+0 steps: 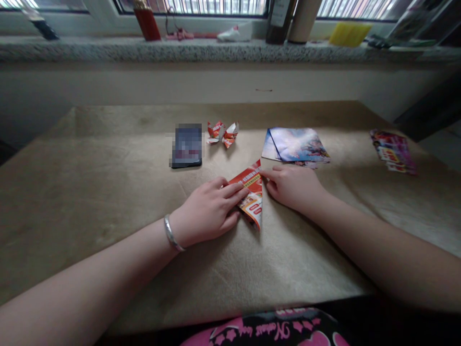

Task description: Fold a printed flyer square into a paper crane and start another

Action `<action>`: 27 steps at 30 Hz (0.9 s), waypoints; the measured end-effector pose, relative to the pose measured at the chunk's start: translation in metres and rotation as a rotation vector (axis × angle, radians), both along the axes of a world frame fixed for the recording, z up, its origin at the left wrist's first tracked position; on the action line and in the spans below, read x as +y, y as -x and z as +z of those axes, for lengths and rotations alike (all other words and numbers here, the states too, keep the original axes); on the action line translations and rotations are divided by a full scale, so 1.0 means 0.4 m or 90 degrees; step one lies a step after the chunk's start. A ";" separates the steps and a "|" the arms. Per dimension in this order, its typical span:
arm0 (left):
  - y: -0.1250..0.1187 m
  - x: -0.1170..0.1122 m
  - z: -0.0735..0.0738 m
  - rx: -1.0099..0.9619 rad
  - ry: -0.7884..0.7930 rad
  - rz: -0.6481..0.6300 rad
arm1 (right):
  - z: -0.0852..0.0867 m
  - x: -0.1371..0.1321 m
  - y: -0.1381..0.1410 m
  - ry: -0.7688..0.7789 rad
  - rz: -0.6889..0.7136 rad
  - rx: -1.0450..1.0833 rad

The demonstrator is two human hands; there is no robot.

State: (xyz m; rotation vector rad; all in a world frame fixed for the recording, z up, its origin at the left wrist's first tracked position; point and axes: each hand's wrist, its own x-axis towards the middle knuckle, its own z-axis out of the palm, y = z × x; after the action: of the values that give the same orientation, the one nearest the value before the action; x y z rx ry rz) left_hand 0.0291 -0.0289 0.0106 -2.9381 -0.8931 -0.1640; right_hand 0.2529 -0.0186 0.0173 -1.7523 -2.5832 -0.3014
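A red and white printed sheet of paper, folded into a triangle (254, 192), lies on the table between my hands. My left hand (212, 206), a silver bangle at its wrist, rests on the paper's left part with fingers stretched across it. At the paper's upper right edge is my right hand (291, 185), its index finger extended to the edge and the other fingers partly curled; nothing shows in its grasp. Beyond my left hand stands a folded red and white paper figure (223, 134) with winglike points.
A phone (187, 145) lies left of the folded figure. Blue and pink picture sheets (298, 144) lie behind my right hand, and colourful printed cards (393, 151) near the table's right edge. A stone windowsill (201, 50) at the back carries bottles and a yellow block (349, 34).
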 end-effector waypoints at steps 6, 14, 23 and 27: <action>0.000 -0.002 -0.001 0.008 0.002 0.005 | -0.007 0.008 -0.007 0.018 -0.034 0.010; -0.001 -0.002 0.003 0.005 0.011 0.007 | -0.003 -0.001 0.008 0.016 -0.058 -0.019; -0.001 -0.003 0.002 0.015 0.012 0.009 | -0.016 0.012 0.001 -0.012 -0.058 -0.019; -0.001 -0.002 0.001 0.013 0.007 0.005 | -0.018 0.016 0.000 -0.014 -0.060 -0.018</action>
State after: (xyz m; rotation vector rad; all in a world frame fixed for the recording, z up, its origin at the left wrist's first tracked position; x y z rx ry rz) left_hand 0.0296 -0.0298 0.0111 -2.9398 -0.9060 -0.1291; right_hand 0.2527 -0.0123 0.0099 -1.8799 -2.5103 -0.3566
